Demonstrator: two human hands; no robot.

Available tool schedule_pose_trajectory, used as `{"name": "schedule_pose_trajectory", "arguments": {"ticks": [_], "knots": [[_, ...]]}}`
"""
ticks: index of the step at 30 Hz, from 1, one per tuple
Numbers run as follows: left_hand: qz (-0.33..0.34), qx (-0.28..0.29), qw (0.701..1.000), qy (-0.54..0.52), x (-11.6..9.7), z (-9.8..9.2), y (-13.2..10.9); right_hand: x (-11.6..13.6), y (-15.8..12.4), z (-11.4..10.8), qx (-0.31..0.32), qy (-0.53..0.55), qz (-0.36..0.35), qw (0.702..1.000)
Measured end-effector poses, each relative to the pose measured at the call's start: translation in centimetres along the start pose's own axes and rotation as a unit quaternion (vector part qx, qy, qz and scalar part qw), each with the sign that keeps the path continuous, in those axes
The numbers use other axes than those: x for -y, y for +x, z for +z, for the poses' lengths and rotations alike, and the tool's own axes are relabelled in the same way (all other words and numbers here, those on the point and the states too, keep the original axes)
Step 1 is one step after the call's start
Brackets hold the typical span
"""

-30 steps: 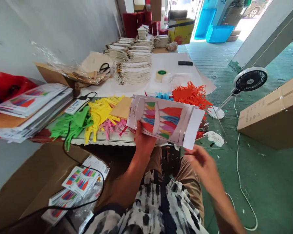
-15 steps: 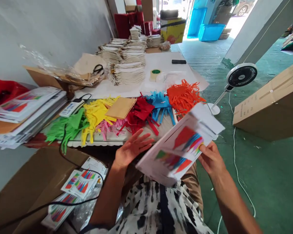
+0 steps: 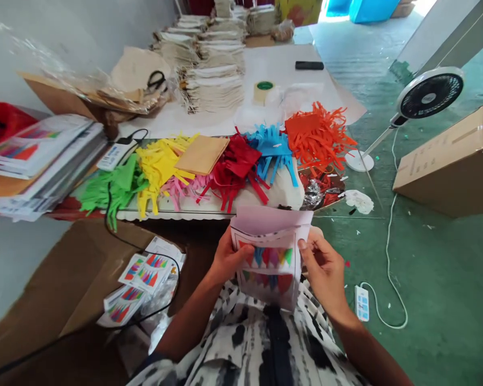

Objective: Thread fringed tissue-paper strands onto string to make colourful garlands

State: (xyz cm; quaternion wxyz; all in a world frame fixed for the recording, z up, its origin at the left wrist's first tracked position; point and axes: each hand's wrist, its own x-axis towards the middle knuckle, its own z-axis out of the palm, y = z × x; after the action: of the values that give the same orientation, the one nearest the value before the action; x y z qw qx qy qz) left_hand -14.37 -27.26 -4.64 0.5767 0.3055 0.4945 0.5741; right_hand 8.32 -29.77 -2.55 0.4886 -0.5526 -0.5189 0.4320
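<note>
- White card sleeve (image 3: pixel 270 268), printed with two rows of multicoloured triangular bunting, held up in front of the person's chest between both hands, with a plain pale panel rising above the print.
- Left hand (image 3: pixel 229 258): clenched on the sleeve's left edge, its thumb (image 3: pixel 243 253) lying on the printed face.
- Right hand (image 3: pixel 324 273): grasping the right edge, its thumb (image 3: pixel 303 245) pressed on the printed face.
- Just beyond the sleeve, along the table edge (image 3: pixel 165 215): fringed paper tassels in green (image 3: pixel 112 187), yellow (image 3: pixel 161 171), pink (image 3: pixel 181 187), red (image 3: pixel 235 166), blue (image 3: pixel 271 145) and orange (image 3: pixel 317 136), with a kraft paper square (image 3: pixel 202 155) on the yellow ones.
- Left of the table: a tall stack of printed packs (image 3: pixel 36 155).
- Below the left forearm: loose bunting cards (image 3: pixel 145 273) on brown cardboard (image 3: pixel 64 289).
- Farther along the table: stacked cotton bags (image 3: pixel 213 80), a tape roll (image 3: pixel 264 91) and black scissors (image 3: pixel 156 80).
- On the green floor at right: a white fan (image 3: pixel 429 94), a cardboard box (image 3: pixel 446 161) and a power strip (image 3: pixel 361 303).
</note>
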Motion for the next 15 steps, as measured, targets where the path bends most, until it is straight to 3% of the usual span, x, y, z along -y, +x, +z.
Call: {"name": "schedule_pose_trajectory", "arguments": {"ticks": [3,8,15], "knots": [[0.002,-0.020,0.999,0.035,-0.3,0.3,-0.7,-0.4,-1.1,-0.1,-0.001,-0.010,-0.001,1.000],[0.060,-0.059,0.992,0.092,-0.5,1.3,-2.0,-0.4,-1.9,0.0,-0.018,0.035,-0.037,0.999],[0.119,-0.131,0.967,0.185,1.0,2.0,-4.0,-0.4,-1.9,1.3,-0.050,-0.008,-0.036,0.998]]}}
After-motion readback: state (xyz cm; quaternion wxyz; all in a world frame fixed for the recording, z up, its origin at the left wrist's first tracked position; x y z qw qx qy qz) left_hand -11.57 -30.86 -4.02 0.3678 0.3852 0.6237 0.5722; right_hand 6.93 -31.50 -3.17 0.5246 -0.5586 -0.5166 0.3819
